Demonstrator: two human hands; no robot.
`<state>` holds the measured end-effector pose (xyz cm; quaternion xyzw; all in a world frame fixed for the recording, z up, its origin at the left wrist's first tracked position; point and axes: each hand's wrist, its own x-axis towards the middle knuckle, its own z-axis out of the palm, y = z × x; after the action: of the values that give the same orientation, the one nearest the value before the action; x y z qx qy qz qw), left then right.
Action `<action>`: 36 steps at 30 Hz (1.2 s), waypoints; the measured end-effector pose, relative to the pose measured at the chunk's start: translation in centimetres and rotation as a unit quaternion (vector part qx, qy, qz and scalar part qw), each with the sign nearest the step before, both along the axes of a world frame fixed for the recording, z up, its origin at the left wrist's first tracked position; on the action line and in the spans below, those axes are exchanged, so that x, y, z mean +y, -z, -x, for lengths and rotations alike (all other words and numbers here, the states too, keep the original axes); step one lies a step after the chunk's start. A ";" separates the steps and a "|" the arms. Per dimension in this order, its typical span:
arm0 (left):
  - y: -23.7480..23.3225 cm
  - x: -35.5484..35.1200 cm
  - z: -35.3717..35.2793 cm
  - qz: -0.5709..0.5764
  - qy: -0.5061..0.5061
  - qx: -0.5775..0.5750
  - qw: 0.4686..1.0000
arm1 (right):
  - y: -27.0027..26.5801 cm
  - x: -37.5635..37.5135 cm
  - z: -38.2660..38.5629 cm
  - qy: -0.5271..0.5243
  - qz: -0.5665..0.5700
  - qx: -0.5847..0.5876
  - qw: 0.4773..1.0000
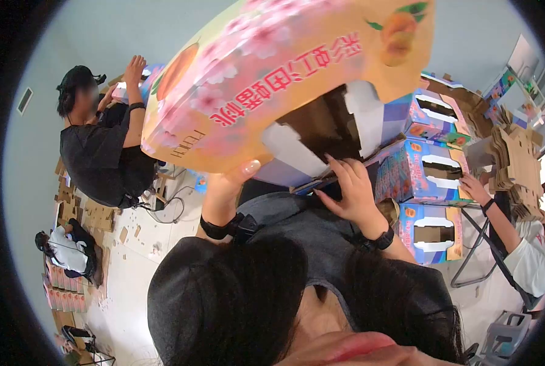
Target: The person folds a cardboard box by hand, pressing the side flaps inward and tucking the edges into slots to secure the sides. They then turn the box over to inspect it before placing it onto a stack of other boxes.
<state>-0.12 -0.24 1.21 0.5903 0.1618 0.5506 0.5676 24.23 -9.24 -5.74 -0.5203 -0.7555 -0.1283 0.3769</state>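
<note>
A printed peach carton (266, 85), orange and pink with fruit and blossom pictures, fills the upper middle, tilted close in front of me. Its lettering appears upside down, and a wide cut-out shows the brown inside. My left hand (226, 189) grips the carton's lower left edge, thumb on the printed face and fingers hidden behind. At the edge below the cut-out is my right hand (354, 192), its fingers stretched and thumb apart, the fingertips touching the cardboard beside a white flap.
At right, similar cartons (431, 171) are stacked, with another person's hand (475, 188) at one. Flat brown cardboard (516, 158) is piled beyond. At left, a person in black (101, 158) handles a carton; another person (71, 250) sits lower. Cardboard scraps (124, 234) litter the floor.
</note>
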 end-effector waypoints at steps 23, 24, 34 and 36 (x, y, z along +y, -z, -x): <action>-5.9 0.6 -8.0 -0.233 0.137 0.104 0.957 | 0.9 0.8 -1.1 0.157 -0.004 0.060 0.986; -5.4 0.8 -8.0 -0.239 0.134 0.119 0.954 | 1.2 0.9 -1.4 0.171 0.004 0.056 0.984; 2.2 3.1 -8.7 -0.300 0.069 0.293 0.905 | 0.4 0.5 -2.7 0.158 0.020 0.185 0.970; 2.8 3.2 -9.2 -0.324 0.061 0.318 0.889 | 0.7 0.4 -3.4 0.144 0.048 0.231 0.961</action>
<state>9.05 2.93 -1.61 0.8935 0.1102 0.3197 0.2956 27.64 -8.87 -6.48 -0.6568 -0.5701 -0.0216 0.4930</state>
